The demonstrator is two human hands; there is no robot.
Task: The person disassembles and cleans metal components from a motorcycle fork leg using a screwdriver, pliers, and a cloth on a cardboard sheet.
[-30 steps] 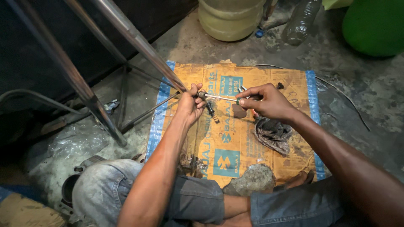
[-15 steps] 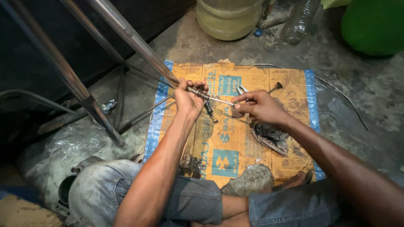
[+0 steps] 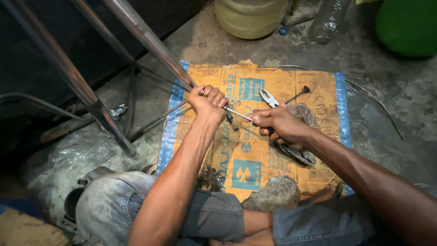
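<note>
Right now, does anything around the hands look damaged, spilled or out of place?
Nothing spilled. The left hand grips the end of a slanted metal tube; the right hand holds a thin rod. Pliers lie open on the orange mat, which is worn and grimy.

A grimy concrete floor (image 3: 400, 100) carries everything. At the centre of the frame an orange printed sack with blue edges (image 3: 236, 159) lies flat on it. On the sack rest pliers (image 3: 269, 97), a dark valve-like rod (image 3: 298, 94) just right of them, a grey stone (image 3: 276, 193) at the lower middle, and a dark crumpled rag (image 3: 298, 155) at the right. A thin wire (image 3: 378, 105) curves across the floor at the right. A yellowish container (image 3: 250, 17), a clear bottle (image 3: 328, 20) and a green tub (image 3: 407, 25) stand along the top edge. Crumpled plastic sheet (image 3: 68, 157) lies at the lower left.
</note>
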